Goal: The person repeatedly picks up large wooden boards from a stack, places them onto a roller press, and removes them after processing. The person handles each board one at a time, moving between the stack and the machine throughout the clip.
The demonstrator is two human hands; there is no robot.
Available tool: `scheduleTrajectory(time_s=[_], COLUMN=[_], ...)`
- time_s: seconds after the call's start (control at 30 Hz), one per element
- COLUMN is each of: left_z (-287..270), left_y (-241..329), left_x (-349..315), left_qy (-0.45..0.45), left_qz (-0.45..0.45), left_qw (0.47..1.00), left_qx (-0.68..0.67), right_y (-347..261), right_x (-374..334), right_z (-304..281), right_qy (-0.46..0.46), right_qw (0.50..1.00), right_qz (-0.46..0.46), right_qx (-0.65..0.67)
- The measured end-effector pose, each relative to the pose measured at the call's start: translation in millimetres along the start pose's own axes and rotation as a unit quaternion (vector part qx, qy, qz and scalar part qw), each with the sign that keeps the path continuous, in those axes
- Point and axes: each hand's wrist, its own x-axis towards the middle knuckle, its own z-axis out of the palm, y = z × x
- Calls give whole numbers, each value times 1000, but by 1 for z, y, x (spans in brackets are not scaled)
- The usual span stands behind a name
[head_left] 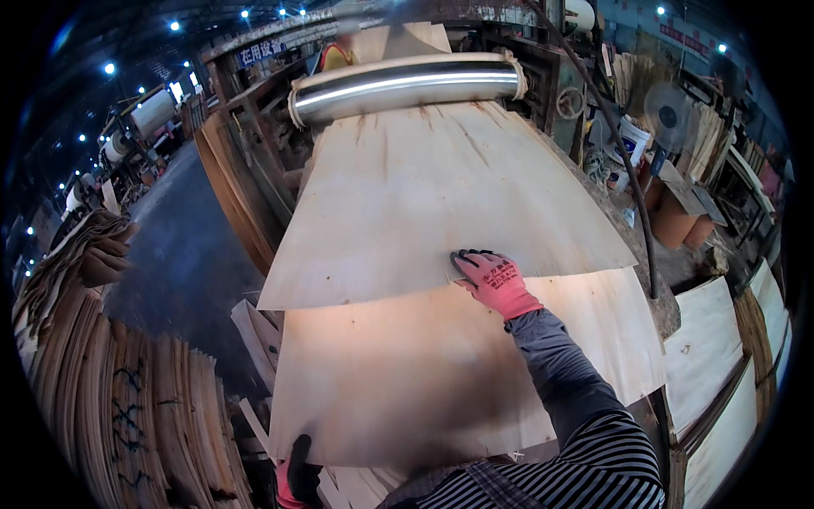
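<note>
Two pale wood veneer sheets overlap in front of me. The upper veneer sheet (441, 195) runs back to a shiny metal roller (407, 85). The lower veneer sheet (390, 373) lies nearer, its far part tucked under the upper one's front edge. My right hand (494, 280), in a pink glove with black fingertips, rests on the upper sheet close to that edge, fingers reaching left. At the bottom, my left hand (295, 475), gloved alike, grips the lower sheet's near left corner with its thumb on top. Its other fingers are mostly hidden.
Stacked veneer (127, 407) stands at the lower left beside a dark aisle floor (182, 220). More pale sheets (712, 356) lean at the right. A dark metal rod (627, 161) slants along the right side, near a fan (667, 114) and a white bucket (632, 140).
</note>
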Motion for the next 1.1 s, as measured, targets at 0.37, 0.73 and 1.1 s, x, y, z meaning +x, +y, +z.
scheduleTrajectory(time_s=[0.37,0.73,1.1], left_z=[-8,-45,-107], left_y=[4,113,58], left_x=[18,58,29], left_qy=[8,-67,-171], left_qz=[-150,129,268], left_qw=[980,985,831], left_qx=[-128,-98,-456], right_y=[-33,-126,-147], right_x=[-6,-240,-183], right_z=[6,-141,-225], right_qy=[-65,-7,107], right_qw=[996,972,989], right_qz=[1,220,63], right_qx=[60,78,-87])
